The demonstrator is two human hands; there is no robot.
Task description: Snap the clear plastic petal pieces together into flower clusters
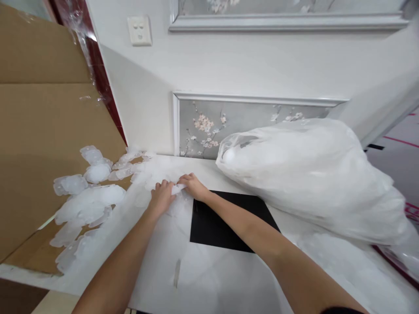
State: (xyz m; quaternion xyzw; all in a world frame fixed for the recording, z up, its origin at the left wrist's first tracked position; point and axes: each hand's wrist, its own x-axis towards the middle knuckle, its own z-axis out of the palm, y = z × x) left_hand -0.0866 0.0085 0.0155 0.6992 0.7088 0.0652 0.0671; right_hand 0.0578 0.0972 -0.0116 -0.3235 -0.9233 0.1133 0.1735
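Note:
My left hand [163, 196] and my right hand [194, 186] meet over a small white translucent plastic piece [177, 189] on the white table [209, 270], both pinching it. Several more of these white pieces [88, 196] lie in a loose heap to the left, spilling from the table onto a brown cardboard sheet [42, 144]. A black square mat [225, 222] lies on the table just under my right forearm.
A large clear plastic bag [314, 179] stuffed with white material lies on the table's right side against the wall. The wall behind has a flowered panel [209, 126] and a white socket [139, 30]. A strip of tape [177, 273] sticks to the table near me.

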